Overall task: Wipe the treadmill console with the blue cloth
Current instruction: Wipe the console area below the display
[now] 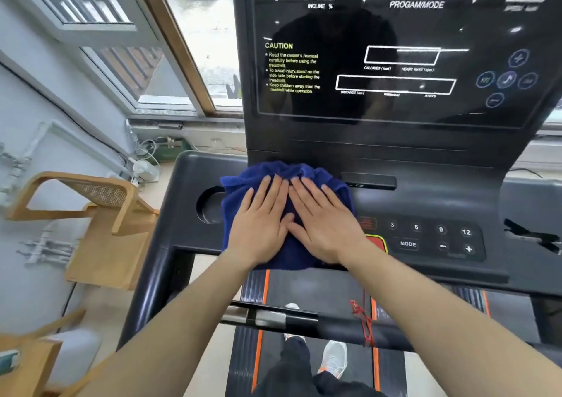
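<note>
Head view shows blue cloth (240,192) bunched and creased.

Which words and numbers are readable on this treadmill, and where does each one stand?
"INCLINE %": display panel, top left.
"PROGAM/MODE": panel, top middle.
"CAUTION": panel, left; the three bullets below it read only in part.
"CALORIES (kcal)", "HEART RATE (bpm)": under the upper box.
"DISTANCE (km)", "STEPS": under the lower box.
"3", "6", "9", "12", "MODE", "+": keypad.
Too blurred: top-right label, round icons, red key.
</note>
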`<state>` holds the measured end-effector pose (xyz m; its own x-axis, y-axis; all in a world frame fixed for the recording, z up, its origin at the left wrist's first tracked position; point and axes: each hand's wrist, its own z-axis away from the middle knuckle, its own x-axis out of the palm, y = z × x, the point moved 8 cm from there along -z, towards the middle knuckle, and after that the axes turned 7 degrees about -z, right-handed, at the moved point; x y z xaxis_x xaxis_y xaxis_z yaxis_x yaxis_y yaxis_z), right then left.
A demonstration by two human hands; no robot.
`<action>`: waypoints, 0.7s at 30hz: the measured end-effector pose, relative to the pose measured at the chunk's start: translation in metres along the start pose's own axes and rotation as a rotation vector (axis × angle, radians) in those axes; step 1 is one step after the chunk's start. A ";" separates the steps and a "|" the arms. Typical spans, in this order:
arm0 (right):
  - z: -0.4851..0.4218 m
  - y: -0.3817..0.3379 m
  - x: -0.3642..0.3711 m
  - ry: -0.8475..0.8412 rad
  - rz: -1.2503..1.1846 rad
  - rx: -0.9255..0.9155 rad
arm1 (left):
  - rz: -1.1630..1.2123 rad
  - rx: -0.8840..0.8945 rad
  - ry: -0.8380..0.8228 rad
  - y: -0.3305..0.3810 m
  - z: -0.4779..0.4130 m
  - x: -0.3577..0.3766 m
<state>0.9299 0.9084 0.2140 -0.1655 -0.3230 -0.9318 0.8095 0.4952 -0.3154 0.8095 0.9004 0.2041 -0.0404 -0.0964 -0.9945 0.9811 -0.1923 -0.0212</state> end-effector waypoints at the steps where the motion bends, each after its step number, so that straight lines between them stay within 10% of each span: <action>1: -0.004 0.006 -0.005 0.002 0.002 0.014 | 0.004 -0.011 -0.015 0.002 -0.008 -0.001; 13: 0.085 0.024 0.011 0.102 0.032 0.050 | -0.030 0.091 -0.032 0.075 0.040 0.008; 21: 0.148 0.147 -0.014 0.133 0.026 0.422 | 0.020 0.275 -0.079 0.204 -0.012 -0.005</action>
<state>1.1346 0.8665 0.2067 -0.1907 -0.1941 -0.9623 0.9689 0.1201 -0.2162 1.0123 0.8735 0.2036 -0.0472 -0.1768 -0.9831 0.8939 -0.4467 0.0374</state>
